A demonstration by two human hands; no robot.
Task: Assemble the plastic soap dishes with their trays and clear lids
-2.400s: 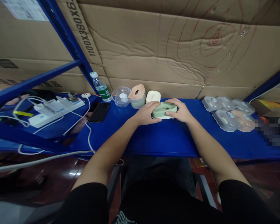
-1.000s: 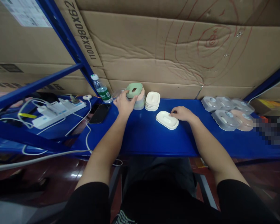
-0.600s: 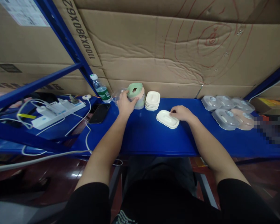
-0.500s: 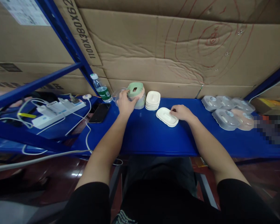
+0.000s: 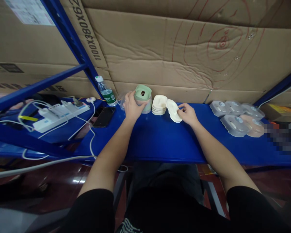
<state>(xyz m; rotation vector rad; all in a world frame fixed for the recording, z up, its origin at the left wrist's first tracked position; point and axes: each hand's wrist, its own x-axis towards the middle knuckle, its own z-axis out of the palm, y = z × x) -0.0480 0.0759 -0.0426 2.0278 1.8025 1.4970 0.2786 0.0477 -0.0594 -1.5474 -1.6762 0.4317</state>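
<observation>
My right hand (image 5: pixel 187 114) pinches the right edge of a cream oval tray-like piece (image 5: pixel 173 110), which stands tilted up from the table. Its far end is close to a stack of cream pieces (image 5: pixel 158 109); I cannot tell if they touch. Thumb and fingers of my left hand (image 5: pixel 133 107) are closed round a pale green piece with a hole in its middle (image 5: pixel 142 92). It sits tilted at the top of a stack of pink and greenish pieces (image 5: pixel 148 108). Clear plastic covers (image 5: pixel 121 98) lie behind my left hand, partly hidden.
On the right are several clear lidded containers (image 5: pixel 235 125), one pinkish, with a cardboard box (image 5: pixel 281 113) beyond. At left stand a water bottle (image 5: pixel 107 94), a black phone (image 5: pixel 104 117) and a power strip (image 5: pixel 55 116) with cables. A cardboard wall (image 5: pixel 145 42) backs the blue table (image 5: pixel 160 145).
My right hand has raised the cream piece from lying flat to tilted, moving it toward the cream stack. The green piece has shifted slightly right and tilted in my left hand.
</observation>
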